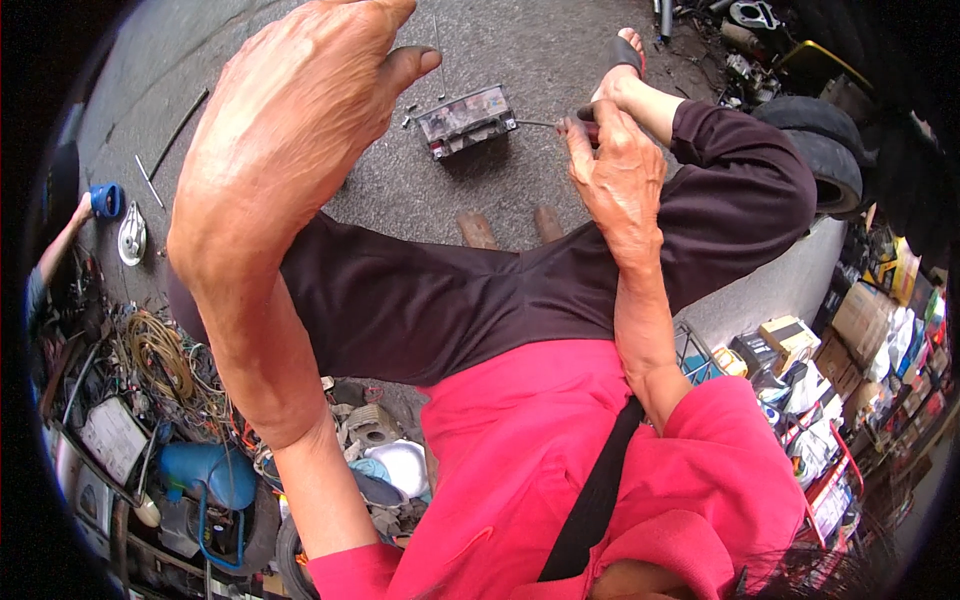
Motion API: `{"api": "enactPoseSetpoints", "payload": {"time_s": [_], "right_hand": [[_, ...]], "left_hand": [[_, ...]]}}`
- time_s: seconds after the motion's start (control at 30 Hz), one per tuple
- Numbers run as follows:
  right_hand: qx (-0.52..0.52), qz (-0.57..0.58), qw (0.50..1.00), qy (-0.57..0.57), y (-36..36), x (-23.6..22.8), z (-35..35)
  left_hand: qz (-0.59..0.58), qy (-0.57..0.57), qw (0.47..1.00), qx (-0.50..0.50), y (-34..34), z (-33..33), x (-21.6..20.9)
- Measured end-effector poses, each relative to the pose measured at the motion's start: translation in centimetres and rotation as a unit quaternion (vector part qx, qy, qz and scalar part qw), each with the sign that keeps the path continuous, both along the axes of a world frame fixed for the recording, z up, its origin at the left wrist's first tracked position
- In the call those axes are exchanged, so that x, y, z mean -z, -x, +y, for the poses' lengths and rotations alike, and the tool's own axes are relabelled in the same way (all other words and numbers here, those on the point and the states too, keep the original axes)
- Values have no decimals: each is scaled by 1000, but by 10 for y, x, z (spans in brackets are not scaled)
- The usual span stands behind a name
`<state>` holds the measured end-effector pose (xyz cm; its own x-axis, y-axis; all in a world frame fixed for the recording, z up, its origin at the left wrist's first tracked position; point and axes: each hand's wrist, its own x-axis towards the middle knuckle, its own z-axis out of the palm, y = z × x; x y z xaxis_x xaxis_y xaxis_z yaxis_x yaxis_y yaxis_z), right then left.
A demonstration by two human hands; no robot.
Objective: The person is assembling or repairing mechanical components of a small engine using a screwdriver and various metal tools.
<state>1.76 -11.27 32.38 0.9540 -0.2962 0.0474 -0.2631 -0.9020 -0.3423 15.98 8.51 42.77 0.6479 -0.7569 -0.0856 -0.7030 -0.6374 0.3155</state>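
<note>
A small dark box-shaped battery (466,122) with a worn, clouded casing rests on the grey ground in front of me. In my right hand (622,175) is a screwdriver (538,123), its reddish handle mostly covered by my fingers. The thin shaft points left and reaches the battery's right end; whether it touches is unclear. Close to the camera, left of the battery, is my raised left hand (290,110). Its thumb stands apart from the forefinger with nothing visible between them, and the other fingers are hidden or cut off by the upper edge.
Small metal bits (408,117) lie left of the battery, and a thin rod (438,60) behind it. Tyres (825,160) stand at right. Coiled cable (160,355) and a blue tank (208,472) fill the left. Another person's hand holds a blue cup-shaped object (106,200).
</note>
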Motion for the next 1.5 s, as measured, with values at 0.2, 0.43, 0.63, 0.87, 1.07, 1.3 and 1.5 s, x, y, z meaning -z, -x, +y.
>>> {"api": "enactPoseSetpoints", "payload": {"time_s": [0.2,0.43,0.63,0.87,1.07,1.3,1.5], "right_hand": [[-45,1,992,-117,-7,9,10],[-87,23,990,-107,-1,28,32],[-96,29,991,-94,0,35,31],[-99,49,990,-92,-1,33,37],[-82,34,992,-94,0,39,30],[-106,12,990,-96,2,36,38],[-194,-24,975,-106,5,31,63]], "left_hand": [[4,-55,996,-67,13,-24,-37],[17,-43,997,-56,11,-15,-33],[7,-29,998,-58,13,-15,-30],[3,-29,997,-65,14,-14,-33],[13,-36,998,-51,12,-17,-30],[18,-33,998,-54,12,-15,-32],[7,-22,998,-56,13,-16,-30]]}}
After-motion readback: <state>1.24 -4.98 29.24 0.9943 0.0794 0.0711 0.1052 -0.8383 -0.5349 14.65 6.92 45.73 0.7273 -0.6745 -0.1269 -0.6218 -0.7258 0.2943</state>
